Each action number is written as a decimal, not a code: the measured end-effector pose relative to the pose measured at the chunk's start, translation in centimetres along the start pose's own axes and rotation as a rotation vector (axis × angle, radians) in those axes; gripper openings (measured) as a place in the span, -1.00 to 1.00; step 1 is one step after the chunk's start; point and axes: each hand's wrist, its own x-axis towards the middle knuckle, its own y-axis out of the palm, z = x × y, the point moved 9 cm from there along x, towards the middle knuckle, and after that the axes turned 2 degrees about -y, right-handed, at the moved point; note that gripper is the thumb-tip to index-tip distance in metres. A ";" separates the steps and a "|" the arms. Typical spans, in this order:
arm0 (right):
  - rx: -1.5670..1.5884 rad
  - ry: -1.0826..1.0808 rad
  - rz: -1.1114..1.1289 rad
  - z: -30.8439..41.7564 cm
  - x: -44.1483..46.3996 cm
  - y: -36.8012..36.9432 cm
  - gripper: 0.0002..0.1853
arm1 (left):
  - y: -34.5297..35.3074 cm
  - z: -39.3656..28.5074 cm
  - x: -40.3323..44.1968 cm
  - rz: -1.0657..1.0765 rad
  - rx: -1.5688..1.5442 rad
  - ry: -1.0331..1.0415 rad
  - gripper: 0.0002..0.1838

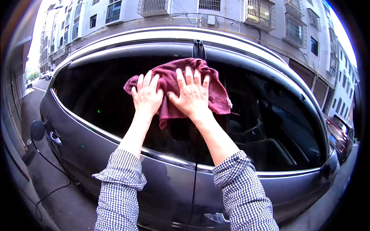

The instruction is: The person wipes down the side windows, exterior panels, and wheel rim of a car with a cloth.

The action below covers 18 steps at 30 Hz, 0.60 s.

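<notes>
A dark red cloth (216, 90) lies spread and wrinkled against the side glass of a dark grey car (165, 177). My left hand (147, 96) presses on the cloth's bunched left part, fingers stretched upward and apart. To its right, my right hand (192, 94) lies flat on the cloth with its fingers spread. A small white tag (229, 102) shows at the cloth's right edge. Under the cloth, the pillar between the two dark windows is partly hidden. Both arms reach up in rolled checked sleeves.
An open charging flap (37, 130) sticks out at the car's left end, with a black cable (58, 188) running to the ground. The side mirror (330, 164) juts out at right. Another car (340, 136) stands beyond it. Buildings (185, 17) with barred windows rise behind.
</notes>
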 end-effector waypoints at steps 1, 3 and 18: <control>0.029 -0.039 -0.016 0.5 -1.3 -0.5 -0.17 | -0.7 -0.2 -2.1 -0.025 0.000 0.029 -0.45; 0.138 -0.113 0.050 1.9 -4.6 -1.5 -0.18 | -2.4 -0.4 -7.1 -0.042 0.002 0.101 -0.43; -0.011 -0.748 -0.063 2.9 -14.6 -9.8 -0.83 | -9.6 -8.0 -17.0 0.118 -0.044 0.501 -0.35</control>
